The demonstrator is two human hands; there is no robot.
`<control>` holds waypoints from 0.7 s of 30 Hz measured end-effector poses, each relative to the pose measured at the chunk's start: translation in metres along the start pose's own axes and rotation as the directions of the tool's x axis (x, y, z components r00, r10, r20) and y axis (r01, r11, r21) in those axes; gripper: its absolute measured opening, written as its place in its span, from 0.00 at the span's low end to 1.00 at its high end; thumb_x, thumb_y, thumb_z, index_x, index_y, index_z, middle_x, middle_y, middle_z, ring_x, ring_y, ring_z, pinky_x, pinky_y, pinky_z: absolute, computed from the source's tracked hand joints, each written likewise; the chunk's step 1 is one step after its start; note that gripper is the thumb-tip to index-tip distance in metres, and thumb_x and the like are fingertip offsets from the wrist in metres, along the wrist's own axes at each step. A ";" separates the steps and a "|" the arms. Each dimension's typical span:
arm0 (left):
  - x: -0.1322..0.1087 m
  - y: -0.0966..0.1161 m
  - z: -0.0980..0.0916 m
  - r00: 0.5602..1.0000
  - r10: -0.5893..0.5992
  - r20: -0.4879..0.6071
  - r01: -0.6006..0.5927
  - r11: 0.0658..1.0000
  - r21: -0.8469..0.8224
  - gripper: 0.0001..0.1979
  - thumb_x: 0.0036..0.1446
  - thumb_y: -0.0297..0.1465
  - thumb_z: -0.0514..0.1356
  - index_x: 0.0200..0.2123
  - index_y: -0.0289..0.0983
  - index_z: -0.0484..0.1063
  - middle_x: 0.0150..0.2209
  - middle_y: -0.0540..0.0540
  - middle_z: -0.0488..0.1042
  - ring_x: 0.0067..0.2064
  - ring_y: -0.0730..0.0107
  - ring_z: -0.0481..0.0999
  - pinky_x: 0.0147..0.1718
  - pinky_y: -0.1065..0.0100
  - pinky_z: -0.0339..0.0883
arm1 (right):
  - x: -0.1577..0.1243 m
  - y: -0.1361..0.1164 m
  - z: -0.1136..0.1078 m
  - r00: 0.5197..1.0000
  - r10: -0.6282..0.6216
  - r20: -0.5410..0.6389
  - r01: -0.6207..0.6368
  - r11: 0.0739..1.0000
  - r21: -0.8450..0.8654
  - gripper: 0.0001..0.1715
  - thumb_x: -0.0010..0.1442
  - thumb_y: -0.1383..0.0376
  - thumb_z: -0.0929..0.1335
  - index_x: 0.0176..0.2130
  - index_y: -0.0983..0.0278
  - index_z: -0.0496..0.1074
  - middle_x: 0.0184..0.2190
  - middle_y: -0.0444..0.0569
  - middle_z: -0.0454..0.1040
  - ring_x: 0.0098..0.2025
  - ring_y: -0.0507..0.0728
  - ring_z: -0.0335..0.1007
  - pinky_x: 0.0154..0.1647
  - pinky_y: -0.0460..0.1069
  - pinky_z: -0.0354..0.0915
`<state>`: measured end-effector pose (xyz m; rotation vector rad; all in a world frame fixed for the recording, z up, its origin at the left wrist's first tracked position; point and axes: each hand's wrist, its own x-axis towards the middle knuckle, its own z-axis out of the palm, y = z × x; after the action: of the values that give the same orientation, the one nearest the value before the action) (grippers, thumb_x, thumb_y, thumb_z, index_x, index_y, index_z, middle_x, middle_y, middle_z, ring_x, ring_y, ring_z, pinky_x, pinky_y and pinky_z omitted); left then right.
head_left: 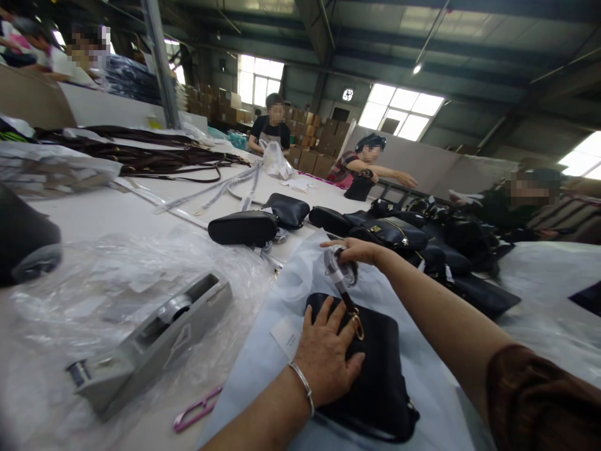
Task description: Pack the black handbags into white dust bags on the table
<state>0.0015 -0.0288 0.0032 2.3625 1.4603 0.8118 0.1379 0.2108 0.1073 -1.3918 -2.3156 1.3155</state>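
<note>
My left hand, with a silver bracelet at the wrist, lies flat and open with its fingers spread on a black bag. The bag rests on a sheet of pale tissue paper. Beyond the bag, my right hand is closed on a rolled strap in clear wrapping. A short dark brown end of the strap with a gold clasp hangs down onto the bag by my left fingers. My right fingertips are partly hidden. A white printed tag lies at the bag's left edge.
Left of the paper stand a grey tape dispenser and clear plastic bags; pink snips lie nearer. Black bags are piled at the right and brown straps at the far left. Several people work around the table.
</note>
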 end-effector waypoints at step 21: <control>0.000 -0.003 0.005 0.997 0.050 -0.061 -0.047 0.998 0.051 0.31 0.64 0.49 0.55 0.68 0.49 0.61 0.72 0.44 0.56 0.73 0.44 0.48 0.66 0.31 0.47 | -0.126 -0.028 0.019 0.909 -0.403 -0.104 0.327 0.846 -0.421 0.09 0.54 0.66 0.67 0.32 0.66 0.78 0.34 0.48 0.78 0.35 0.55 0.73 0.38 0.47 0.67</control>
<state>0.0022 -0.0265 -0.0028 2.4384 1.4689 0.8786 0.1815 0.0972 0.1539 -1.0180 -2.6308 0.5987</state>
